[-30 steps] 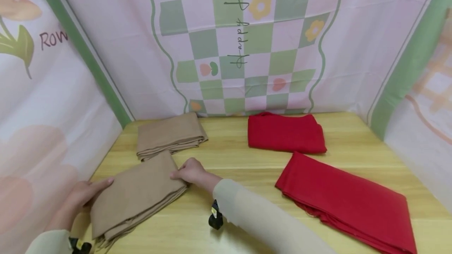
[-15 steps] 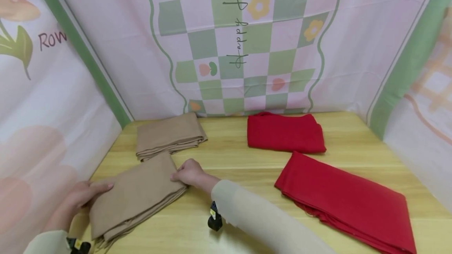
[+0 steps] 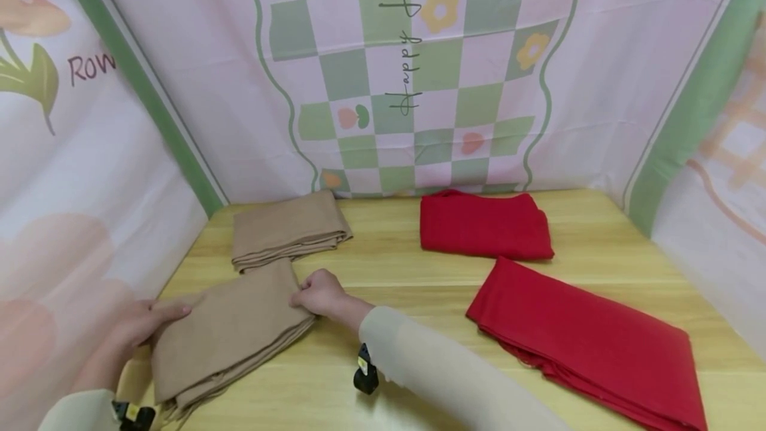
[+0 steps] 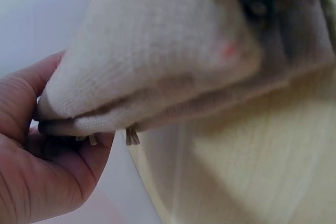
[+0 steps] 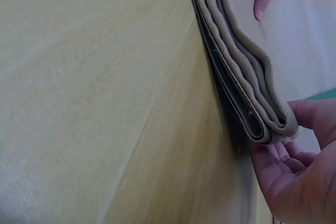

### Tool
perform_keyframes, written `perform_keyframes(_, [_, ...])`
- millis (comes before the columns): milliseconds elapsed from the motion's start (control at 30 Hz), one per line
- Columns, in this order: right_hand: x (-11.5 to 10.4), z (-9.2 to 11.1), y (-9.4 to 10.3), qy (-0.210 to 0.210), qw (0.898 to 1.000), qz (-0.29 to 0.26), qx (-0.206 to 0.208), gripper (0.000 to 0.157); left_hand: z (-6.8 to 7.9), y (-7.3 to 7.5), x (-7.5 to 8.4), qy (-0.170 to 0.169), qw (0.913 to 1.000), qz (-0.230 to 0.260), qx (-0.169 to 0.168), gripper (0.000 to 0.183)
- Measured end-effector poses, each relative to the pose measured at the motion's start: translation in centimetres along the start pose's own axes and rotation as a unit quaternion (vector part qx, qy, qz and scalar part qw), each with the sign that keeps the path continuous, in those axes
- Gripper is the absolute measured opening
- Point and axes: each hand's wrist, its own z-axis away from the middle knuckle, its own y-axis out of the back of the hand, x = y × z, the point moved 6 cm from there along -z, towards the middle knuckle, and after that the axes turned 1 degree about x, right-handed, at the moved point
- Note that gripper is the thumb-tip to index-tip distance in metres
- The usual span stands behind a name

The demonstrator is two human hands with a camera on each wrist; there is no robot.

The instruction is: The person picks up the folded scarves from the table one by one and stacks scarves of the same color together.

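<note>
Slanting lengthwise inward from near the left edge of the bench (image 3: pixel 287 394), the nearer beige cloth (image 3: pixel 233 331) is pinched at opposite ends by the left hand (image 3: pixel 136 324) and right hand (image 3: pixel 323 292).

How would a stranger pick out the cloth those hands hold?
On the yellow wooden table, look to the near left. There is a thick folded tan cloth. Unlike the tan cloth bundle behind it, it has a left hand and right hand gripping it.

Downward head view, wrist closeups (cloth (image 3: pixel 233 331) shared)
</note>
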Motion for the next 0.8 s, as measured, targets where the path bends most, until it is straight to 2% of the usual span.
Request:
perform_keyframes(233, [-0.4,0.3,0.1,0.025,1.0,-0.005,0.004,0.054,0.3,-0.1,0.6,0.003,0.9989,0.044,-0.016,0.05])
perform_keyframes(333, [-0.5,0.4,0.1,0.037,0.999,0.001,0.011,0.052,0.3,-0.2,0.9,0.007,0.9979,0.058,-0.026,0.053])
perform_keyframes(467, [-0.7,0.7,0.2,0.047,0.999,0.007,0.016,0.051,0.3,0.0,1.2,0.008,0.9986,0.045,-0.026,0.058])
perform_keyframes(667, [-1.2,1.2,0.5,0.066,0.998,0.016,0.017,0.047,0.3,0.5,2.0,-0.012,0.9997,0.018,-0.008,0.062])
perform_keyframes(800, [-1.7,1.4,1.0,0.077,0.997,0.023,0.02,0.031,0.4,0.6,2.7,-0.023,0.9996,0.016,0.005,0.057])
